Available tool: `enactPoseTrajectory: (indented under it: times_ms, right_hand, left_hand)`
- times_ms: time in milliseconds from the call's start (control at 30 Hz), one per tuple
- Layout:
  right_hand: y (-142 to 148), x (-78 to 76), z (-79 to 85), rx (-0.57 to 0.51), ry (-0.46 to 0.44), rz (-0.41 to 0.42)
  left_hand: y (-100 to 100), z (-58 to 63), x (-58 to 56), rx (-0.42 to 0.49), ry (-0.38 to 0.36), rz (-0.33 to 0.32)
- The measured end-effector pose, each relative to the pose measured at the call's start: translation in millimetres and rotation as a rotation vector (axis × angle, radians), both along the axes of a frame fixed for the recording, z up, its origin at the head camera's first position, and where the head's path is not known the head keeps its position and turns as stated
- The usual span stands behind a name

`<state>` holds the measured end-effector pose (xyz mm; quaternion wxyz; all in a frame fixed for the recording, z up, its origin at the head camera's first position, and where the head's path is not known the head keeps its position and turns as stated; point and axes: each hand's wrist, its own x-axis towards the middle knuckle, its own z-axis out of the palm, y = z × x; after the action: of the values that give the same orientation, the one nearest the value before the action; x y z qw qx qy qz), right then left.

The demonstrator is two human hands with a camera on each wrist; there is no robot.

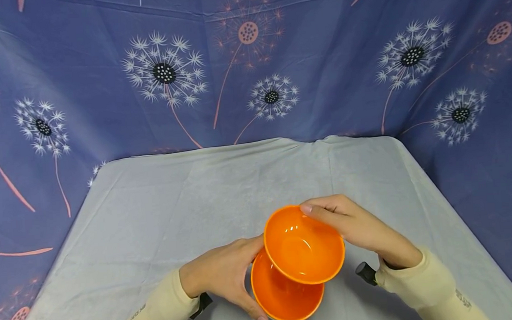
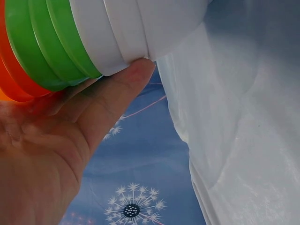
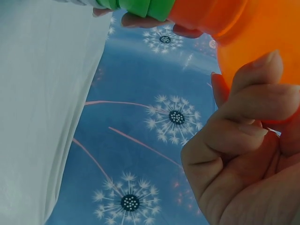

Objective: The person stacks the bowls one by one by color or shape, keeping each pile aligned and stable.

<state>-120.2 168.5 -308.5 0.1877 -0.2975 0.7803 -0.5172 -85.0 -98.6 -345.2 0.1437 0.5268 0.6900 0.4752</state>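
Observation:
My right hand (image 1: 358,224) pinches the rim of an orange bowl (image 1: 305,255), thumb inside and fingers beneath in the right wrist view. This bowl is slightly tilted and hangs over another orange bowl (image 1: 288,301), covering part of it. That lower one tops a nested stack; below it are green bowls (image 2: 47,44) and white bowls (image 2: 124,30), seen side-on in the left wrist view. Around the stack's left side curves my left hand (image 1: 223,271), its thumb near the front and its fingers along the side. Whether the two orange bowls touch, I cannot tell.
A pale grey cloth (image 1: 162,216) covers the table. Behind it and at both sides hangs a blue curtain (image 1: 319,41) with a dandelion print. Black wrist devices (image 1: 365,273) stick out from under the cream sleeves (image 1: 425,287).

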Motion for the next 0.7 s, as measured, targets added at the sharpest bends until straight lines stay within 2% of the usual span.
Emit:
enactPoseTrajectory:
  times_ms: [267, 500, 700]
  right_hand:
    - [-1, 4.4, -5.8, -0.028, -0.027, 0.045]
    - [-3, 7.2, -12.8, -0.035, 0.01, 0.069]
    - [-6, 12.7, -14.9, -0.057, 0.0, 0.091]
  left_hand:
    - [0, 4.4, 1.3, -0.019, 0.01, 0.021]
    - [0, -6.7, -0.5, -0.033, 0.046, 0.038]
    - [0, -0.1, 1.2, -0.009, 0.045, 0.022]
